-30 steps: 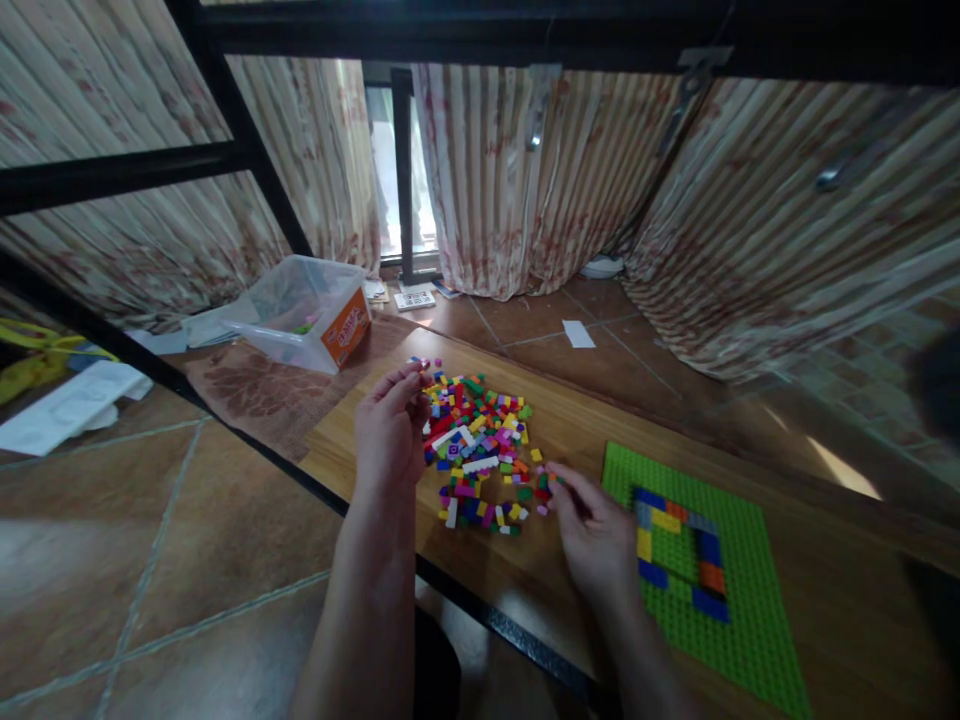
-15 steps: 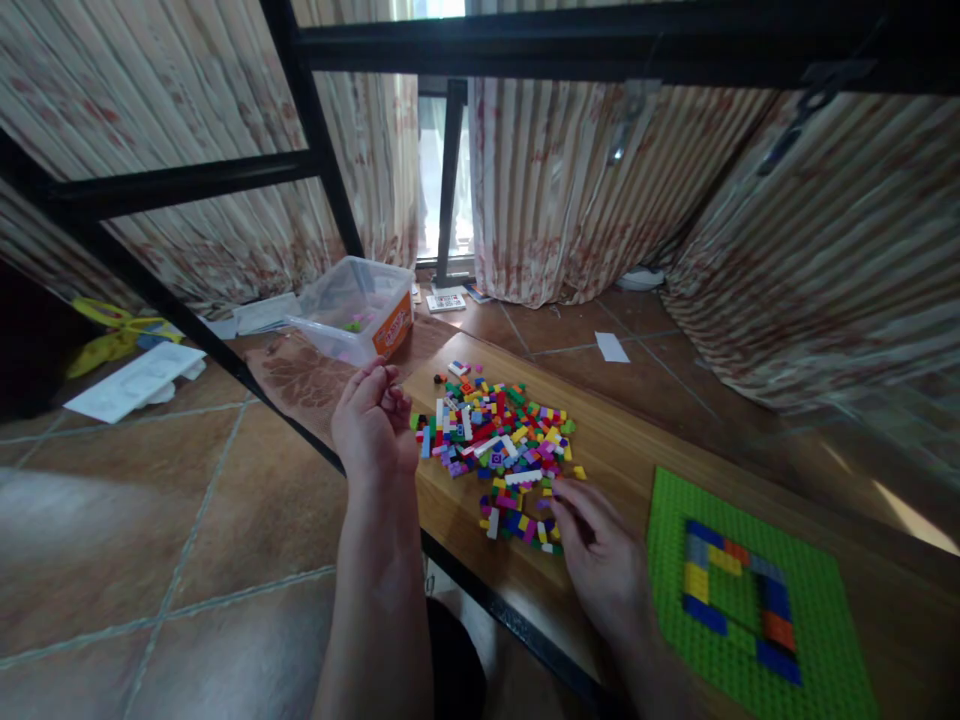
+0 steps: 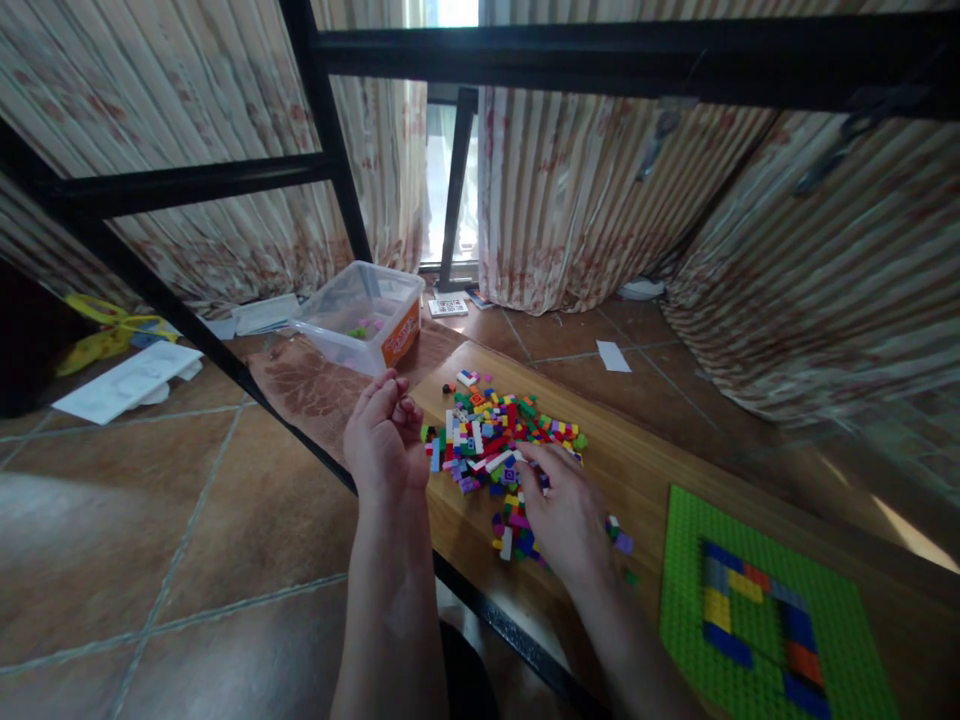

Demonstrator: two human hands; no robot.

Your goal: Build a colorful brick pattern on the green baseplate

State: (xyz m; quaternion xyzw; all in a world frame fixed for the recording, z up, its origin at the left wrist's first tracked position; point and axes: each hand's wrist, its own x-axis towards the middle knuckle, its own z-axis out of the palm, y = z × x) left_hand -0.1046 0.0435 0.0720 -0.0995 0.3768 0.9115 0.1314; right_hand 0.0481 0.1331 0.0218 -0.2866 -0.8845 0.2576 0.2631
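Observation:
A heap of small coloured bricks [image 3: 499, 440] lies on the wooden table [image 3: 637, 470]. My right hand [image 3: 559, 510] rests on the near part of the heap, fingertips pinched among the bricks near a white one. My left hand [image 3: 386, 440] is raised at the table's left edge, palm up and fingers curled in; whether it holds bricks is hidden. A green baseplate [image 3: 757, 610] lies at the lower right, carrying a rectangular ring of blue, yellow, grey and orange bricks.
A clear plastic tub [image 3: 360, 315] with an orange label stands on a brown cloth [image 3: 307, 385] beyond the table's left end. Black metal frame bars [image 3: 330, 190] cross the view. Striped curtains hang behind. Papers lie on the tiled floor [image 3: 150, 520].
My right hand has slid left and forward from the heap's right edge onto the bricks. My left hand has lowered a little and its fingers have curled in more. The view shifted.

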